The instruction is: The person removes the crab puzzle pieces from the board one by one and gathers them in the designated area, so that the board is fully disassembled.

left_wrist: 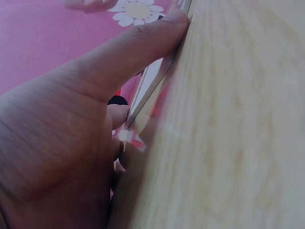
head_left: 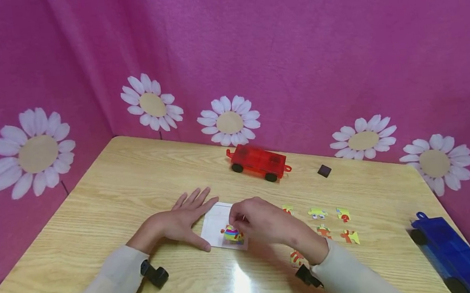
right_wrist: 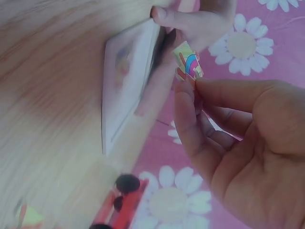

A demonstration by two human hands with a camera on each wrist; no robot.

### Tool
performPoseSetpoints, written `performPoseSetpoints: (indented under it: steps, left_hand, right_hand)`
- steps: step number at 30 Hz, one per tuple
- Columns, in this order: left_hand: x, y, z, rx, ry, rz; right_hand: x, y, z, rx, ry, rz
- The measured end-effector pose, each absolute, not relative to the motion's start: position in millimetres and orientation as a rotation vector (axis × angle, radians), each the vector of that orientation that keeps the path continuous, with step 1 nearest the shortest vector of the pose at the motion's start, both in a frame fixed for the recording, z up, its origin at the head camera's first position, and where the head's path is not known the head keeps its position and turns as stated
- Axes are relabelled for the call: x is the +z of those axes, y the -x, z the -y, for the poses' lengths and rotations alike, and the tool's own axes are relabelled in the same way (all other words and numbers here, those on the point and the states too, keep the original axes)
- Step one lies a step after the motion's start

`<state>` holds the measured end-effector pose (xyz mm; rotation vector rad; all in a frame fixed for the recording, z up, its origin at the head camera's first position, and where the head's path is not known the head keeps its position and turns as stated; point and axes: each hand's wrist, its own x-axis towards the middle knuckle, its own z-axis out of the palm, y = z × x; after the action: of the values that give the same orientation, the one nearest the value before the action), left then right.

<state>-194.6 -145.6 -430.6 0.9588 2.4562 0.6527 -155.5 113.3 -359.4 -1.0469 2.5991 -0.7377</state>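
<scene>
A white square puzzle board (head_left: 213,226) lies flat on the table. My left hand (head_left: 185,221) spreads its straight fingers beside it, with the thumb (left_wrist: 157,36) and index finger at its left edge. Over the board, my right hand (head_left: 261,220) pinches a puzzle piece (right_wrist: 189,64) between thumb and fingertip. That piece is yellow with blue, pink and red bands. A faint coloured patch (right_wrist: 123,64) shows on the board in the right wrist view. Several loose pieces, such as a yellow-orange piece (head_left: 350,236), lie right of the board, some partly behind my right arm.
A red toy wagon (head_left: 259,162) with black wheels stands behind the board. A small dark square tile (head_left: 324,171) lies to its right. A blue toy wagon (head_left: 454,253) is at the table's right edge. A pink flowered curtain (head_left: 287,69) hangs behind the table (head_left: 154,171).
</scene>
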Motion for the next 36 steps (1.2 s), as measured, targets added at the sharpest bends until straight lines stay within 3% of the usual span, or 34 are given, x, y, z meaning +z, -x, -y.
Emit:
performPoseSetpoints:
  steps: [21, 36]
  left_hand:
    - [-433.9, 193.0, 149.9, 0.664, -0.936, -2.444]
    - [-431.1, 194.5, 147.0, 0.676, -0.955, -2.440]
  right_hand:
    - [-347.9, 135.3, -242.8, -0.731, 0.864, -2.575]
    - [-372.4, 125.9, -304.2, -0.730, 0.787, -2.394]
